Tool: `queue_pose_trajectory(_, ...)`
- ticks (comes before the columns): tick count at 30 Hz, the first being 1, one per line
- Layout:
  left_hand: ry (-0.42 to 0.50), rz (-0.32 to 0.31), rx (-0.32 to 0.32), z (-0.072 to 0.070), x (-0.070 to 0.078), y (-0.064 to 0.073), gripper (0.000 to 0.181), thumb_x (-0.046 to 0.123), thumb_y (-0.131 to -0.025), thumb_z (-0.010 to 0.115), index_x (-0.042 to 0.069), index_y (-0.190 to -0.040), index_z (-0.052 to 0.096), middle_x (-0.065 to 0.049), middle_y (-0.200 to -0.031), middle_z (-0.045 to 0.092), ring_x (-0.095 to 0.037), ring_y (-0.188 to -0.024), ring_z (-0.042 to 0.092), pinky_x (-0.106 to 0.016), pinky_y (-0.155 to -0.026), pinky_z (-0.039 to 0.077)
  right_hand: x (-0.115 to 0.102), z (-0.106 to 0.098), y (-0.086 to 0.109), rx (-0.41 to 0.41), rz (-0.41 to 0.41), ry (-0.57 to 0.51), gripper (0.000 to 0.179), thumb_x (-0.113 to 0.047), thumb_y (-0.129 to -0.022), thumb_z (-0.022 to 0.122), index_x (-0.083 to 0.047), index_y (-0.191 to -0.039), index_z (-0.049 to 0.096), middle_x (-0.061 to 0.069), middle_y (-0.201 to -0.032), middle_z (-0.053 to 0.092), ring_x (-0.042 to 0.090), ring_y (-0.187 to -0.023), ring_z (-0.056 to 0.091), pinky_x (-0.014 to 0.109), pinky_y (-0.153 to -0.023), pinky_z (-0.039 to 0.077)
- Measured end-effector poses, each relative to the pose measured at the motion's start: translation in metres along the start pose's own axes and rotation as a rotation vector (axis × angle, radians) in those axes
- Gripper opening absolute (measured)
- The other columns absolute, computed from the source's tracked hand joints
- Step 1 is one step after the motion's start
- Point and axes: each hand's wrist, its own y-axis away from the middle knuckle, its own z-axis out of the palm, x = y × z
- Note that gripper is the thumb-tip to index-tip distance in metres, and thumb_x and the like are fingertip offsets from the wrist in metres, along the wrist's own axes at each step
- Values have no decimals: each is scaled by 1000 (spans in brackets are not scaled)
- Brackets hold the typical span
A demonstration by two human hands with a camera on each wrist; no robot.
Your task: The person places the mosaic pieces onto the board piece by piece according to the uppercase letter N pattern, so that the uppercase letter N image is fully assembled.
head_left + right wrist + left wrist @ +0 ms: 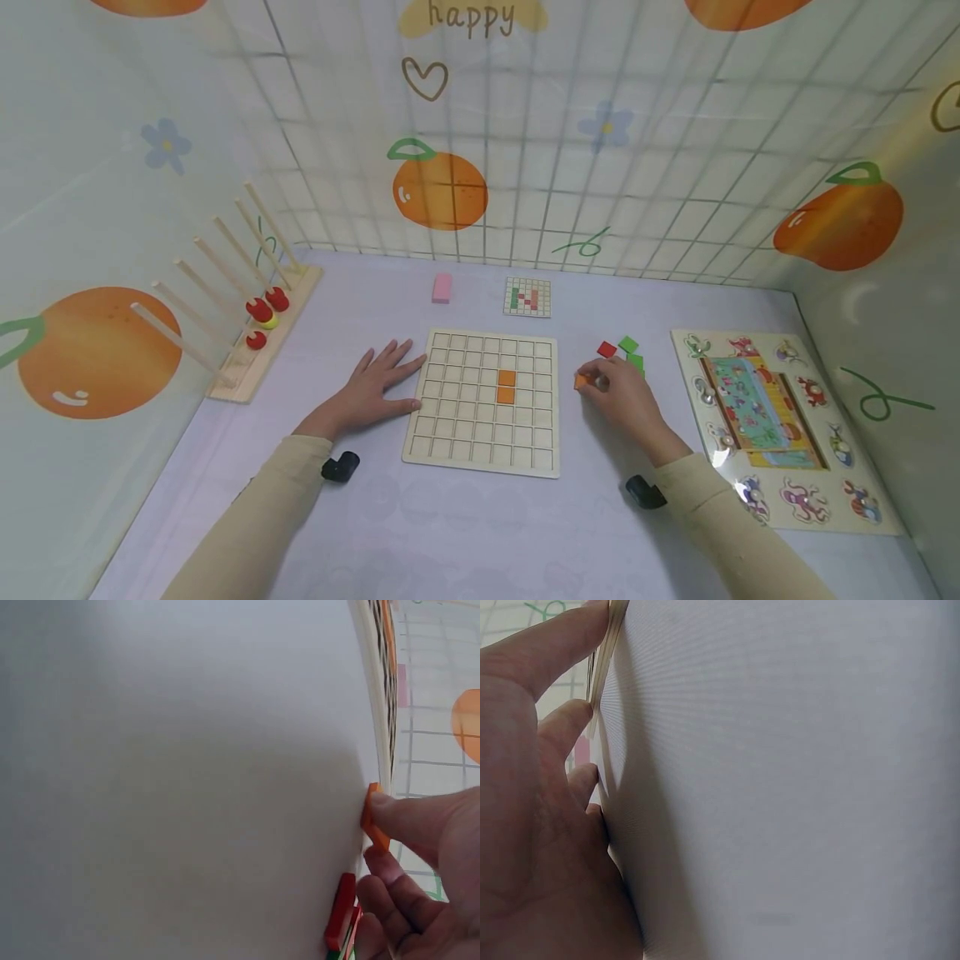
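A wooden grid board [482,402] lies flat at the middle of the table, with two orange tiles [507,386] set in adjoining cells. My left hand [375,387] lies flat and open on the table, fingers touching the board's left edge [604,660]. My right hand [618,392] is right of the board and pinches a small orange tile [581,381] [373,817] just above the table. A red tile [606,349] [339,911] and green tiles [632,350] lie beside that hand.
A pattern card [527,297] and a pink block [442,287] lie behind the board. A peg rack [247,333] with red and yellow beads stands at left. An animal puzzle board [772,417] lies at right. Printed walls enclose the table.
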Motion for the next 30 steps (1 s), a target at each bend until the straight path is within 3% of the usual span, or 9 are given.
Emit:
queue_pose_trajectory(9,-7,-2,-1,-1,1,1,85,66,-92,61,29,-162,30,0,-171,8,-25,-157,-2,-51,-124,-8,1,0,0,-23,-1,36,25,-18,-91,79,-16,-114,70,7,-99,71,25,-89,61,41,-82,57)
queue_pose_trajectory(30,-14,-11,-7,-1,3,0,84,64,-92,62,29,-161,30,-1,-171,9,-26,-157,-2,-52,-124,-7,3,2,6,7,4,-92,18,-14,-96,72,-19,-113,72,6,-104,73,25,-93,67,43,-84,58)
